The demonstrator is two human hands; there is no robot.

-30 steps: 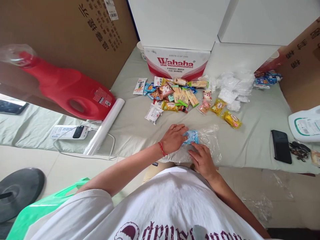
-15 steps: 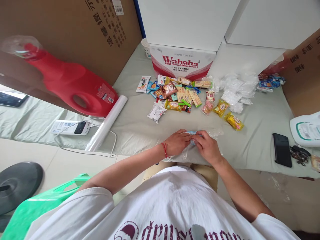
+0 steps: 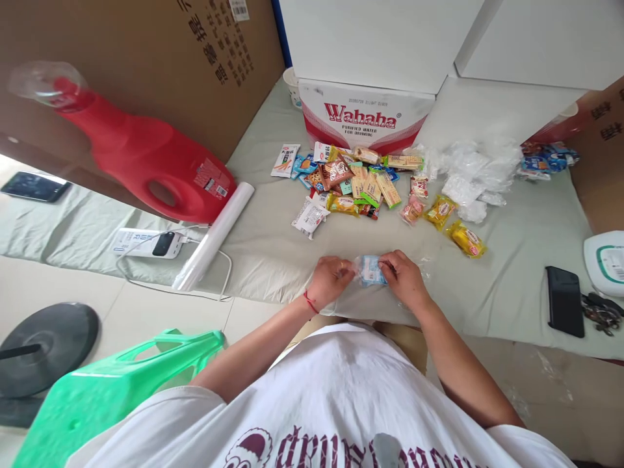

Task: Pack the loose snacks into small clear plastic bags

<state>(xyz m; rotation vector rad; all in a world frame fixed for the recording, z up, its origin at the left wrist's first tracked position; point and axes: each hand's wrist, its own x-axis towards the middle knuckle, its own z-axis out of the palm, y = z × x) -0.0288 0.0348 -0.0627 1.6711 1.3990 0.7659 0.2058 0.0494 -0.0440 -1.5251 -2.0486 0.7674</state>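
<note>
A small blue-and-white snack packet [image 3: 372,270] lies between my hands near the front edge of the cloth-covered surface, with clear plastic film [image 3: 357,266] about it. My left hand [image 3: 330,281] is closed in a pinch on the film at the packet's left end. Thumb and fingers of my right hand [image 3: 405,278] grip the packet's right side, covering that end. More film shows to the right of my right hand. Beyond my hands is a pile of wrapped snacks [image 3: 361,184], and two yellow packets [image 3: 465,239] lie to its right.
A Wahaha box [image 3: 365,117] stands behind the snacks, with crumpled clear plastic [image 3: 470,172] to the right. At left are a red jug [image 3: 156,162], a plastic film roll [image 3: 214,234] and a power bank [image 3: 146,243]. A black phone [image 3: 564,301] and keys [image 3: 602,313] lie right.
My hands have moved apart, the left one leftward to the film's end, so the blue packet now shows between them. The view has shifted slightly.
</note>
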